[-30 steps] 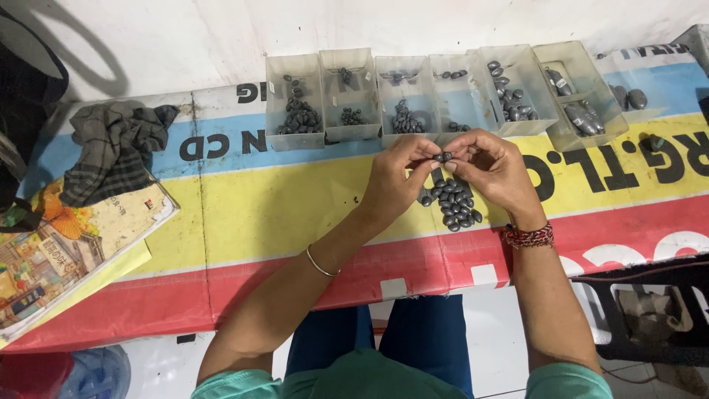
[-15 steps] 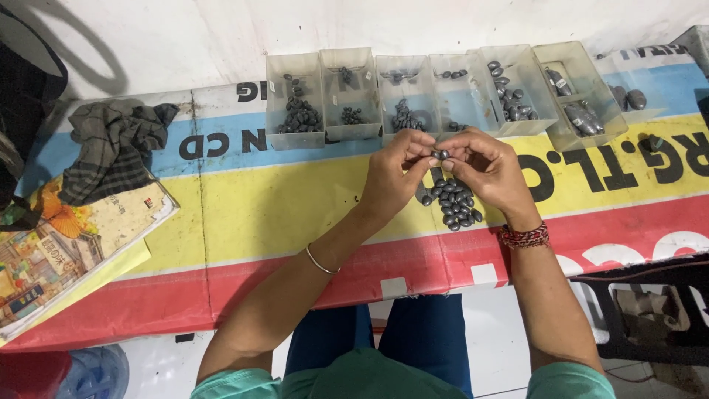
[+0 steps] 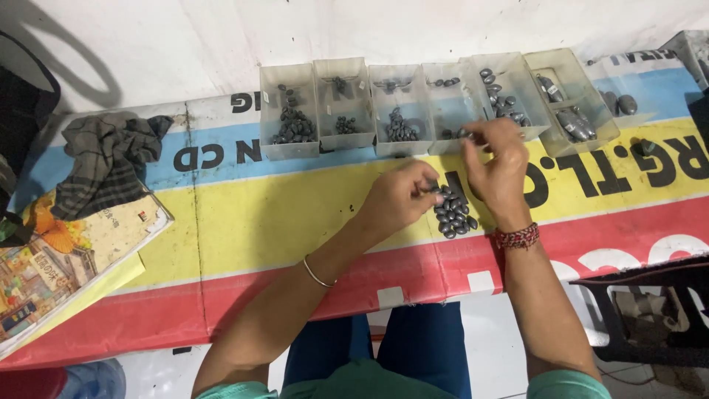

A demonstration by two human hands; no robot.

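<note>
Since a moment ago your hands have parted: they were pinched together above the pile of small dark oval weights [image 3: 452, 213], and now your right hand [image 3: 496, 166] has lifted toward the row of clear plastic bins [image 3: 436, 103] while your left hand [image 3: 399, 199] has dropped to the pile's left edge. Your right fingertips are pinched narrow at the front of the bin fourth from the left [image 3: 449, 111], apparently on one small dark piece, though it is too small to be sure. Your left fingers are curled close at the heap and touch its nearest pieces; whether they hold one already, I cannot tell. To sort well, I'd judge you should carry each piece fully over the bin's front wall before letting go, since the bins stand tight side by side and a short drop could land next door. Keep the left hand low so the heap stays together on the yellow band of the banner-covered table [image 3: 244, 222]. Your right wrist, with its red beaded bracelet [image 3: 517, 236], is bent back, the forearm running straight up from your body; the left forearm, with its thin bangle [image 3: 317, 272], crosses diagonally from lower left.
</note>
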